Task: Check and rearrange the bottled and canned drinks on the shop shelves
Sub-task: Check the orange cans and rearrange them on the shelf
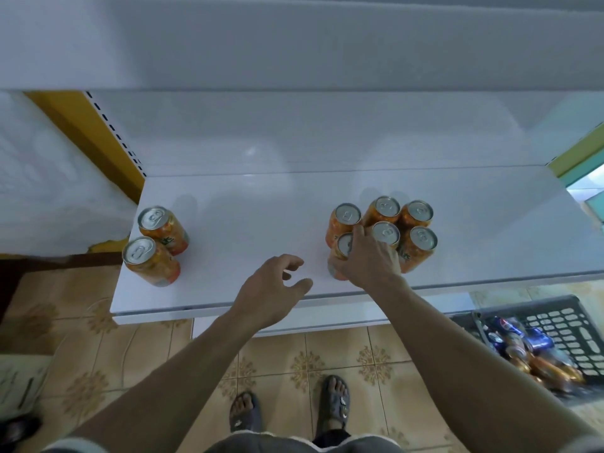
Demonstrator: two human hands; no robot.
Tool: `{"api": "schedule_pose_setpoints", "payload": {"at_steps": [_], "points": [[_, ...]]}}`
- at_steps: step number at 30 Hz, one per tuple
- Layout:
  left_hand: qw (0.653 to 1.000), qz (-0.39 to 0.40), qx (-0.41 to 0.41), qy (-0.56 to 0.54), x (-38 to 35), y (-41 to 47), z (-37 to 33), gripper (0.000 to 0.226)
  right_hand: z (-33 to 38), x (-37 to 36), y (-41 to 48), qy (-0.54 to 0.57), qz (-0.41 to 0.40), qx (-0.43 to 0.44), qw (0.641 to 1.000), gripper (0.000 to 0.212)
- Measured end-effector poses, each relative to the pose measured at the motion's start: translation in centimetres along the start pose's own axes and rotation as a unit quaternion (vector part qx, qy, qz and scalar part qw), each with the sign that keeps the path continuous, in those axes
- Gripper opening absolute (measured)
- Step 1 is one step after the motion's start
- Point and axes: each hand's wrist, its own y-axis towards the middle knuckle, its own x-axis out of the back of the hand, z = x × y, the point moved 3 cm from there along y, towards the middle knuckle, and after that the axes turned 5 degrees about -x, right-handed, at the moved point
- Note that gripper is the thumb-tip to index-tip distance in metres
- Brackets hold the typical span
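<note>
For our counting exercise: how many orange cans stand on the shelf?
8: two cans at the left end; six clustered right, the front-left can in the right hand's grip.

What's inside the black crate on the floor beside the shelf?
Loose cans heaped on their sides, some blue, some orange. The crate runs off the picture's edge, and the top cans cover whatever lies beneath them.

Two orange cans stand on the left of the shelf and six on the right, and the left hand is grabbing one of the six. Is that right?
Almost. The head view shows the right hand gripping the front can of the six. The left hand hangs open over the shelf, holding nothing. The rest is right.
</note>
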Motion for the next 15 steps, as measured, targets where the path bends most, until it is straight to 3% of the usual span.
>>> {"api": "schedule_pose_setpoints", "payload": {"at_steps": [4,8,11,15], "points": [[1.0,-0.002,0.02,-0.008,0.6,-0.2,1.5,0.041,0.2,0.5,-0.7,-0.025,0.003,-0.001,1.0,0.084],[0.998,-0.02,0.049,-0.031,2.3,-1.5,3.9,0.038,2.6,2.6,-1.6,-0.035,-0.048,0.019,0.998,0.067],[0.994,-0.056,0.085,-0.042,4.5,-3.3,6.7,0.037,7.9,2.0,-2.8,0.02,-0.041,0.082,0.996,0.06],[0.983,-0.094,0.149,-0.046,8.0,-6.8,11.3,0.043,17.5,-2.6,-5.0,0.096,0.028,0.167,0.981,0.062]]}}
